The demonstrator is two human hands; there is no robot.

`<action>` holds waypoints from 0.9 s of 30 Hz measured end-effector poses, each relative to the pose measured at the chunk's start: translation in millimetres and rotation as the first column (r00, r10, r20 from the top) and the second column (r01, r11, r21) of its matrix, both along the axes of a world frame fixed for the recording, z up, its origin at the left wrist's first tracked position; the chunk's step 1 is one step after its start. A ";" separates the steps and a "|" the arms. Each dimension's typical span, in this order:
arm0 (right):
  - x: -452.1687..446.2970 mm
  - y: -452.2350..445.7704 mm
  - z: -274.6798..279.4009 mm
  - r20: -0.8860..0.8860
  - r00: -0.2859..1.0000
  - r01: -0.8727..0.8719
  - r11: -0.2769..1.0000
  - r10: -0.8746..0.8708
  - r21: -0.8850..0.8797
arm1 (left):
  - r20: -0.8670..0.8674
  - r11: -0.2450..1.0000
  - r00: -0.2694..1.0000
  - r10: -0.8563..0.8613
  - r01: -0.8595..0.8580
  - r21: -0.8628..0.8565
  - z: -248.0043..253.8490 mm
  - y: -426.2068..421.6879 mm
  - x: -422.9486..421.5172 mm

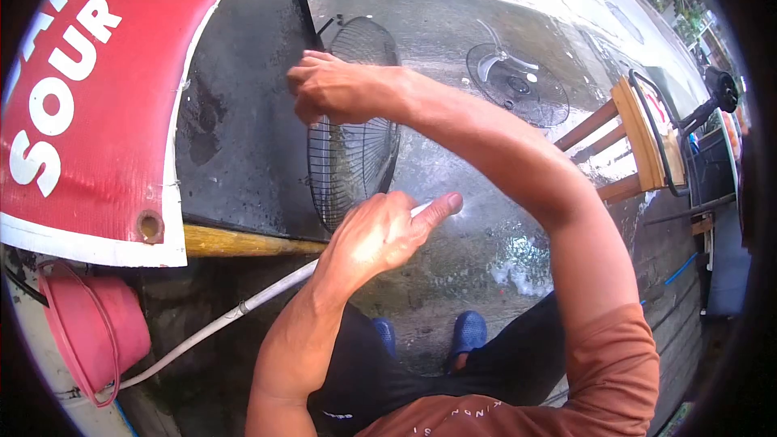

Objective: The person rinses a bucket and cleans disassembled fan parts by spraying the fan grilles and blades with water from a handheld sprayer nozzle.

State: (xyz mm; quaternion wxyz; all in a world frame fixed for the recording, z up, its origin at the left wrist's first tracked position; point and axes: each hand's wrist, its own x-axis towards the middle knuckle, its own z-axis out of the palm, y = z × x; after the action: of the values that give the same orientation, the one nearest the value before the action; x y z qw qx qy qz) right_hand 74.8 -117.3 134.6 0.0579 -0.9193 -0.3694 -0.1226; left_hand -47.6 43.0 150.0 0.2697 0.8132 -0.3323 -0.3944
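My left hand is wrapped round a white hose, its thumb at the hose's end, where water sprays out to the right. My right hand crosses over to the upper left, fingers curled closed at the edge of a round black wire fan guard. The guard is tilted steeply beside a dark tabletop, and my hand and forearm hide part of it. Farther off on the wet ground lies another fan guard with a grey fan blade by it.
A red banner hangs over the table at left. A pink bucket stands below it, with the hose running past. At right are a wooden stool and a black fan stand. Wet pavement with suds surrounds my blue shoes.
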 end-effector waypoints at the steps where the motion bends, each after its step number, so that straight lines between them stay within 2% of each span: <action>1: 2.0 4.6 -4.1 0.092 0.996 0.009 0.998 -0.015 0.065 | 0.017 1.000 1.000 -0.001 0.001 -0.005 -0.5 0.3 -0.1; 2: 3.4 9.5 -8.6 0.182 0.983 0.013 0.992 -0.037 0.128 | 0.034 1.000 0.999 -0.004 0.004 -0.010 -0.7 1.5 0.8; 3: 4.7 13.8 -15.9 0.306 0.943 0.060 0.969 -0.134 0.238 | 0.051 1.000 0.999 -0.009 0.010 -0.017 -0.1 2.0 2.2; 6: -6.5 22.8 -32.9 0.102 0.909 0.304 0.810 -0.404 0.501 | 0.075 0.998 0.997 -0.020 0.016 0.053 -0.8 1.2 6.7; 7: -6.1 21.4 -48.4 0.045 0.896 0.364 0.787 -0.442 0.498 | 0.083 0.997 0.996 -0.024 0.018 0.069 -3.2 0.8 6.7; 8: -6.5 20.3 -63.7 -0.085 0.880 0.444 0.746 -0.468 0.496 | 0.090 0.996 0.996 -0.030 0.022 0.085 -6.3 1.1 5.8; 11: -2.5 8.7 -90.3 -0.082 0.906 0.383 0.720 -0.416 0.578 | 0.057 0.998 0.998 -0.020 0.017 0.060 -15.1 0.5 9.2; 13: -4.5 0.2 -92.1 -0.134 0.940 0.329 0.731 -0.314 0.598 | 0.035 1.000 0.999 -0.011 0.011 -0.007 -20.0 2.4 13.0; 17: -15.2 -8.6 -88.5 -0.205 0.940 0.338 0.661 -0.272 0.670 | 0.062 1.000 0.998 0.017 -0.016 -0.015 -21.9 0.7 18.8; 20: -18.3 -34.0 -92.1 -0.228 0.911 0.399 0.595 -0.344 0.697 | 0.077 0.983 0.987 0.140 -0.129 -0.134 -19.6 -0.5 23.0; 23: -30.2 -83.8 -117.9 -0.131 0.842 0.440 0.523 -0.524 0.730 | 0.083 0.961 0.971 0.226 -0.208 -0.181 -26.2 -0.9 32.2; 26: -52.4 -162.7 -174.1 -0.198 0.705 0.599 0.422 -0.682 0.681 | 0.103 0.926 0.942 0.320 -0.288 -0.242 -37.8 -2.5 36.1; 27: -67.5 -190.1 -190.6 -0.158 0.620 0.686 0.433 -0.769 0.584 | 0.089 0.917 0.934 0.346 -0.317 -0.242 -32.1 -4.6 34.9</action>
State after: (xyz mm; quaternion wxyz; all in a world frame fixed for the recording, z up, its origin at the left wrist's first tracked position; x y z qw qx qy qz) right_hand 7.3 -307.4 -56.0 0.2591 -0.9089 0.1190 -0.3044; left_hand -12.7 38.4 117.9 0.4001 0.8463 -0.2483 -0.2491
